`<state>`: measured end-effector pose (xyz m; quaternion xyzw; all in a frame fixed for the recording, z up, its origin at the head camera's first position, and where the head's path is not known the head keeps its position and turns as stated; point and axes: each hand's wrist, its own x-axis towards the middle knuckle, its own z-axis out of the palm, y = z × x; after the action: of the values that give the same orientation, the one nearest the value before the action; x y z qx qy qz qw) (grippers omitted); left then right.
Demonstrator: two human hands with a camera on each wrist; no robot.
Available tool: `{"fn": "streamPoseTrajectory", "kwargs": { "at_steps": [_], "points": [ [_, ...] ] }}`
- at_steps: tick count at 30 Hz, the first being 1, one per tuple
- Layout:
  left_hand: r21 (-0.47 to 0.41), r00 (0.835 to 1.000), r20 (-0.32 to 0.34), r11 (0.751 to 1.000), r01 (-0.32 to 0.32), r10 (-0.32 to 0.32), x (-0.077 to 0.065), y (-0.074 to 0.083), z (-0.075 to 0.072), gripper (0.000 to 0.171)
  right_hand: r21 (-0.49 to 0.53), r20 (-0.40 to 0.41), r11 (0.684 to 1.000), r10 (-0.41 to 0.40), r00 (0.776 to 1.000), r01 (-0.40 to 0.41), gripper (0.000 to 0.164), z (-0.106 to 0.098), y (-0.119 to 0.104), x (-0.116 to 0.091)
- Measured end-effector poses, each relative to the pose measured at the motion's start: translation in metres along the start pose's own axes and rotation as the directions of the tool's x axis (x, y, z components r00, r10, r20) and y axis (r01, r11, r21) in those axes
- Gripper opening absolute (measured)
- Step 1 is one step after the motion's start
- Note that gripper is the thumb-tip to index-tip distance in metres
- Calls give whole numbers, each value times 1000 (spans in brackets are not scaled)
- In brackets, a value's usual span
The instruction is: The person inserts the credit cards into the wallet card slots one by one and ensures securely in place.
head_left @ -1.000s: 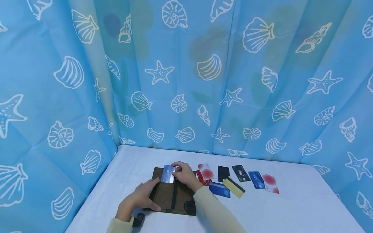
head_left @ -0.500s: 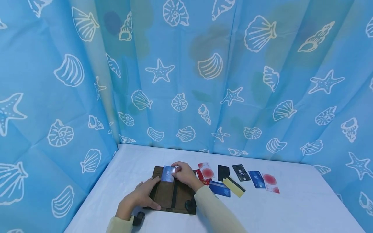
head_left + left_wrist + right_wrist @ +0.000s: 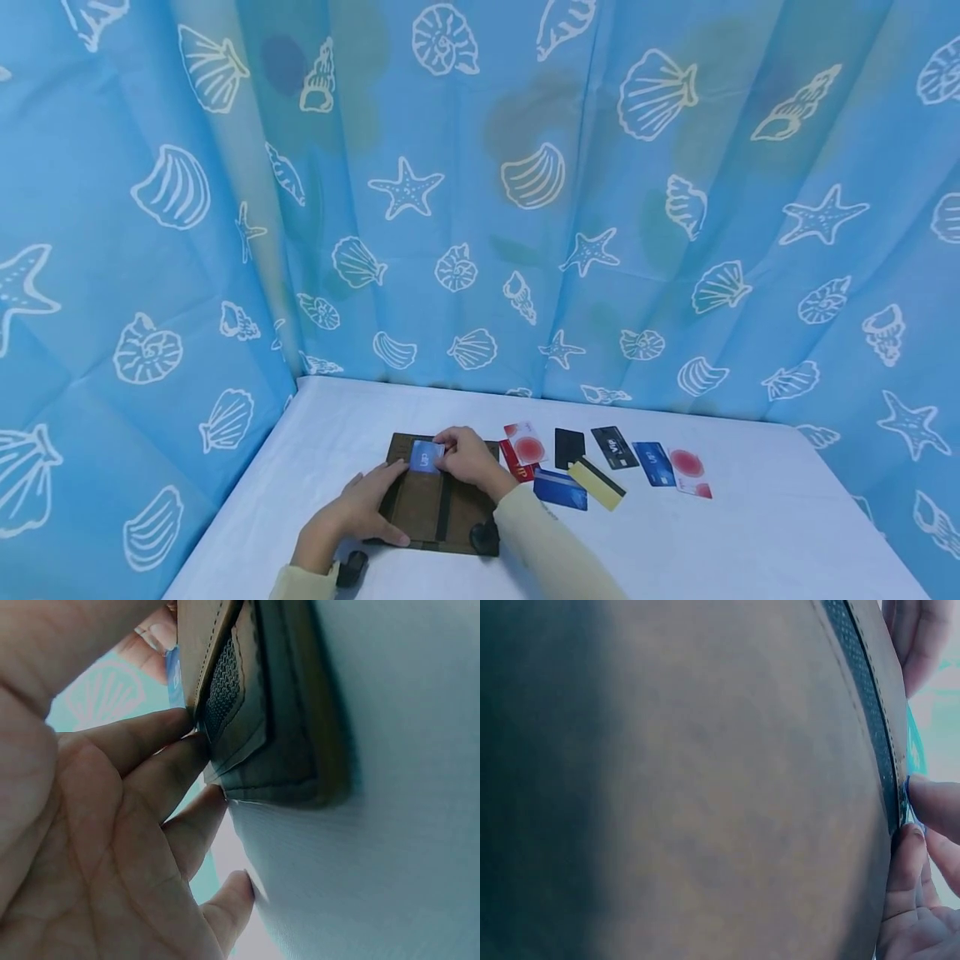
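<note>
A brown wallet (image 3: 418, 510) lies unfolded on the white table, with a dark strap down its middle. My right hand (image 3: 468, 457) pinches the right side of a blue VIP card (image 3: 425, 457). The card's lower end is tucked into the left half of the wallet, and its upper part shows. Fairly straight fingers of my left hand (image 3: 363, 507) rest along the wallet's left edge, the thumb near its lower edge. In the left wrist view, those fingertips touch the rim of the wallet (image 3: 289, 735). The right wrist view is mostly filled by wallet leather (image 3: 735, 765).
Right of the wallet lie several loose cards: a red VIP card (image 3: 513, 463), a pink-and-white card (image 3: 527, 447), a blue card (image 3: 559, 489), a gold card (image 3: 596, 485) and black ones. A blue shell-patterned curtain (image 3: 480, 200) borders the table (image 3: 675, 550).
The blue card has slid down toward me into the wallet, so less of it shows. My right hand has moved down with it; the left hand stays in place.
</note>
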<state>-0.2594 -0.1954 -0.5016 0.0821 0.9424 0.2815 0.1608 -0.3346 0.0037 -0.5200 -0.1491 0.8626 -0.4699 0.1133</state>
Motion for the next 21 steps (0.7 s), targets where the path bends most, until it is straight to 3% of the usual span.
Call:
{"fn": "streamPoseTrajectory", "kwargs": {
  "at_steps": [21],
  "points": [
    [7, 1000, -14, 1000, 3, -3, 4, -2, 3, 106, 9, 1, 1000, -8, 1000, 8, 18, 1, -2, -5]
  ]
}}
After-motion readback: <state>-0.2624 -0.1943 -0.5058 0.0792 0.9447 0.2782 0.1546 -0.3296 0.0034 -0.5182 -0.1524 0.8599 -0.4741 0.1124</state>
